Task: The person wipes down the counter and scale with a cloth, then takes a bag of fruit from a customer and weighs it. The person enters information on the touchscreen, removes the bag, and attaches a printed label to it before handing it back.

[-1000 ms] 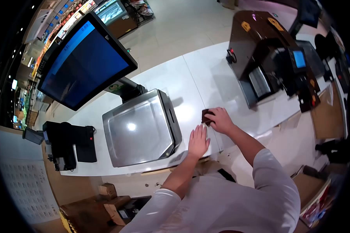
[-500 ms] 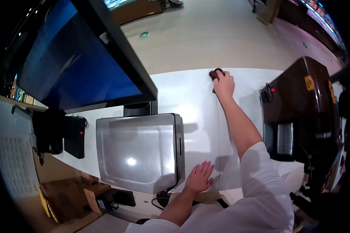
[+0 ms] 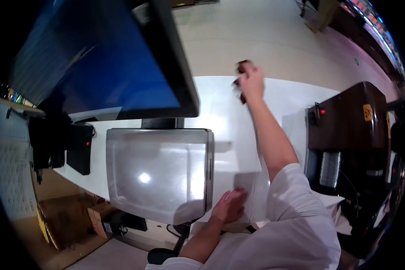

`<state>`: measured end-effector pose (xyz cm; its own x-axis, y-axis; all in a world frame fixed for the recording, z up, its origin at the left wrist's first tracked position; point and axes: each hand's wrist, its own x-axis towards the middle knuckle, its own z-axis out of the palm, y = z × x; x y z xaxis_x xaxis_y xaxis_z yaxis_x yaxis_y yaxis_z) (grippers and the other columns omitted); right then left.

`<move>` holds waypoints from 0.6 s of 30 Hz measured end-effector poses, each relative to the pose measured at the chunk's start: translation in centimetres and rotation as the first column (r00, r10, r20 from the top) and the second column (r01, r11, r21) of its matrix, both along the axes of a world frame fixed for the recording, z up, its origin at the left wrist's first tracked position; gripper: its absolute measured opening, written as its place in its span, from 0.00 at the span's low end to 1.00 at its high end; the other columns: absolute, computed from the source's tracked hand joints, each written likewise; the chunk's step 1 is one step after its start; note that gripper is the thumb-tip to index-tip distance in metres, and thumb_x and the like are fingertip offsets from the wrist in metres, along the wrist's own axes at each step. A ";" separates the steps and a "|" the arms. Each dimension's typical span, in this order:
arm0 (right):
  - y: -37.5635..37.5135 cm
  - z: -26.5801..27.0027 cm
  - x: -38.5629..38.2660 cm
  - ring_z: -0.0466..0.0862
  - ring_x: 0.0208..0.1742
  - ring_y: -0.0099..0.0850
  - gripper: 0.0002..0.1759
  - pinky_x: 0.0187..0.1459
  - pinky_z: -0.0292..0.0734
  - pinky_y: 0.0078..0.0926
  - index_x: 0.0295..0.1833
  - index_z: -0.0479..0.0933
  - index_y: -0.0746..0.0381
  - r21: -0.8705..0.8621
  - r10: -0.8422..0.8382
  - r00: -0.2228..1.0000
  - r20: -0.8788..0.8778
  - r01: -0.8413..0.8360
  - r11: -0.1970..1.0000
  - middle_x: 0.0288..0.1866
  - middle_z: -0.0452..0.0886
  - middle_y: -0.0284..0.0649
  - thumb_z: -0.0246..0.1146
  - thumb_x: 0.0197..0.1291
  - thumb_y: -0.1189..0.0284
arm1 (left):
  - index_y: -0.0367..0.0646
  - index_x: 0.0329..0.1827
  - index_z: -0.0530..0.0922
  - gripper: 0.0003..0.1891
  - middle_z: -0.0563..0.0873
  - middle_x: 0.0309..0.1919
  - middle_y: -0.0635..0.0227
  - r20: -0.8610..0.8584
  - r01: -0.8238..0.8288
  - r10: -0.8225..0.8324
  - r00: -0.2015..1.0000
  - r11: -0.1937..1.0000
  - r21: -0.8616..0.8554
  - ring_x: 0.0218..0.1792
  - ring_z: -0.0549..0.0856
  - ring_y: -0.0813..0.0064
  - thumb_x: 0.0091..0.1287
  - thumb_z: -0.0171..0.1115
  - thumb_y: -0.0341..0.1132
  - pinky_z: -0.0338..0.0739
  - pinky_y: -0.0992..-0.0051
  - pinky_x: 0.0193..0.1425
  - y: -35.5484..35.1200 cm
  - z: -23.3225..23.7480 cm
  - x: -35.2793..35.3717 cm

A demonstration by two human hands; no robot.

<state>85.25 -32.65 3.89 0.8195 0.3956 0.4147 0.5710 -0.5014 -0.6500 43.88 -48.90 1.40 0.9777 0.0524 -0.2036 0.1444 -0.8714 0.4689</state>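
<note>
My right hand is closed round a dark brown cloth, blurred by motion, at the far edge of the white counter. Parts of the cloth stick out at the left of the fingers. Near the counter's front edge is my left hand, low over the surface and right of the scale with its metal plate. Its fingers point forward and are smeared by motion, so their spread is unclear.
A large monitor rises behind the scale. On the right stands a dark brown machine with a red light. Cardboard boxes lie at lower left. A person's leg shows beyond the counter.
My right hand has moved slightly left and farther forward with the brown cloth. The fingers of my left hand, spread before, are now blurred. The view has shifted a little.
</note>
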 end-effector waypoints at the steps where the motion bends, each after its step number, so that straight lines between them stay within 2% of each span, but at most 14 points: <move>1: -1.8 0.9 -2.7 0.82 0.53 0.45 0.21 0.52 0.81 0.41 0.54 0.81 0.51 -0.145 0.246 0.969 -0.031 -0.248 0.958 0.50 0.84 0.40 0.62 0.52 0.74 | 0.52 0.77 0.66 0.36 0.63 0.77 0.62 -0.021 -0.008 0.008 1.000 1.000 0.018 0.77 0.63 0.63 0.66 0.61 0.51 0.59 0.56 0.79 0.0 0.0 -0.1; 2: -3.6 1.9 -5.4 0.82 0.53 0.46 0.22 0.53 0.81 0.41 0.55 0.81 0.50 -0.244 0.480 0.870 -0.110 -0.492 0.836 0.52 0.83 0.40 0.63 0.51 0.73 | 0.52 0.77 0.66 0.36 0.63 0.77 0.62 -0.038 0.001 0.000 0.999 1.000 0.028 0.77 0.63 0.63 0.66 0.61 0.51 0.59 0.55 0.79 -0.1 -0.1 -0.1; 3: -5.1 3.9 -7.6 0.82 0.53 0.46 0.24 0.53 0.81 0.42 0.56 0.81 0.50 -0.349 0.647 0.697 -0.309 -0.716 0.604 0.56 0.82 0.39 0.62 0.51 0.73 | 0.52 0.77 0.66 0.37 0.62 0.77 0.61 -0.050 0.009 -0.007 0.999 0.999 0.039 0.77 0.63 0.63 0.65 0.62 0.51 0.59 0.54 0.79 -0.1 -0.3 0.0; 5: -8.0 -1.0 -6.8 0.81 0.54 0.48 0.23 0.52 0.81 0.48 0.57 0.78 0.52 -0.468 0.261 0.961 -0.092 -0.273 0.840 0.55 0.80 0.42 0.66 0.52 0.71 | 0.51 0.78 0.65 0.37 0.63 0.77 0.60 -0.006 0.043 -0.043 0.999 0.999 0.025 0.78 0.62 0.62 0.66 0.60 0.51 0.56 0.53 0.80 -0.5 -0.3 -0.4; 6: -8.9 -1.4 -4.7 0.81 0.54 0.49 0.21 0.50 0.82 0.49 0.56 0.77 0.54 -0.458 -0.039 0.999 -0.036 0.018 0.889 0.58 0.78 0.44 0.65 0.54 0.72 | 0.51 0.79 0.63 0.37 0.63 0.78 0.61 -0.029 0.032 -0.030 0.999 0.999 0.038 0.78 0.62 0.62 0.67 0.59 0.51 0.55 0.53 0.80 -0.1 0.2 -0.1; 7: -10.4 -1.2 -2.8 0.80 0.56 0.50 0.21 0.52 0.81 0.49 0.57 0.76 0.55 -0.394 -0.258 0.966 -0.016 0.231 0.889 0.61 0.75 0.46 0.65 0.55 0.72 | 0.51 0.80 0.62 0.36 0.63 0.78 0.62 -0.050 0.017 -0.014 0.999 0.998 0.053 0.79 0.61 0.63 0.68 0.58 0.50 0.54 0.54 0.81 0.0 0.6 0.0; 8: -12.6 -1.1 -1.9 0.78 0.60 0.51 0.21 0.55 0.79 0.50 0.58 0.75 0.56 -0.259 -0.395 0.915 -0.083 0.362 0.895 0.61 0.74 0.48 0.65 0.56 0.71 | 0.51 0.79 0.64 0.36 0.64 0.78 0.62 -0.038 0.025 -0.021 0.999 0.995 0.100 0.79 0.61 0.64 0.68 0.57 0.52 0.54 0.54 0.81 -0.2 0.4 0.0; 9: -14.7 -0.7 -1.8 0.75 0.63 0.53 0.26 0.59 0.77 0.49 0.65 0.73 0.57 -0.252 -0.482 0.869 -0.112 0.444 0.860 0.65 0.71 0.50 0.64 0.60 0.69 | 0.51 0.79 0.64 0.36 0.64 0.78 0.62 -0.022 0.022 -0.020 1.000 0.995 0.101 0.79 0.61 0.64 0.68 0.57 0.52 0.54 0.54 0.81 -0.1 0.4 0.0; 11: -17.9 -0.4 -4.4 0.74 0.64 0.53 0.32 0.61 0.77 0.48 0.72 0.68 0.58 -0.385 -0.566 0.824 0.019 0.529 0.756 0.69 0.67 0.52 0.64 0.63 0.65 | 0.51 0.78 0.65 0.36 0.64 0.78 0.62 0.001 0.018 -0.018 1.000 0.994 0.108 0.78 0.62 0.64 0.68 0.57 0.52 0.55 0.54 0.81 -0.2 0.2 -0.1; 13: -20.9 -1.7 -8.6 0.74 0.64 0.53 0.39 0.60 0.78 0.48 0.76 0.62 0.61 -0.509 -0.528 0.849 0.001 0.456 0.730 0.71 0.65 0.53 0.65 0.64 0.59 | 0.50 0.78 0.65 0.36 0.65 0.78 0.62 0.017 0.024 -0.026 1.000 0.992 0.127 0.78 0.62 0.64 0.68 0.58 0.53 0.55 0.54 0.80 -0.2 0.1 -0.2; 14: -21.6 -1.5 -10.1 0.74 0.63 0.52 0.42 0.57 0.80 0.48 0.76 0.62 0.63 -0.560 -0.595 0.802 -0.064 0.465 0.686 0.70 0.66 0.53 0.66 0.62 0.55 | 0.50 0.78 0.65 0.36 0.65 0.78 0.62 0.023 0.019 -0.022 0.999 0.991 0.135 0.78 0.62 0.64 0.68 0.58 0.53 0.55 0.54 0.80 -0.3 0.1 -0.2; 15: -22.1 -1.5 -10.7 0.75 0.62 0.52 0.43 0.55 0.82 0.48 0.77 0.61 0.62 -0.561 -0.629 0.777 -0.013 0.515 0.648 0.69 0.67 0.53 0.66 0.62 0.53 | 0.50 0.78 0.66 0.36 0.65 0.78 0.62 0.038 0.017 -0.023 0.999 0.990 0.141 0.78 0.62 0.63 0.68 0.58 0.53 0.55 0.54 0.80 -0.4 0.1 -0.3; 17: -21.2 -1.8 -9.2 0.76 0.61 0.51 0.40 0.54 0.82 0.47 0.74 0.63 0.63 -0.575 -0.697 0.713 -0.079 0.539 0.616 0.65 0.69 0.52 0.66 0.62 0.54 | 0.50 0.78 0.66 0.36 0.65 0.78 0.61 0.060 0.017 -0.027 0.998 0.987 0.159 0.78 0.63 0.63 0.68 0.58 0.53 0.56 0.54 0.80 -0.3 0.0 -0.4; 18: -20.2 -2.0 -7.6 0.76 0.62 0.51 0.37 0.54 0.82 0.48 0.71 0.65 0.64 -0.528 -0.682 0.726 -0.082 0.549 0.648 0.64 0.70 0.52 0.66 0.63 0.56 | 0.50 0.77 0.67 0.35 0.65 0.77 0.61 0.065 0.012 -0.022 0.998 0.989 0.147 0.78 0.63 0.63 0.68 0.58 0.52 0.56 0.54 0.79 -0.3 0.0 -0.5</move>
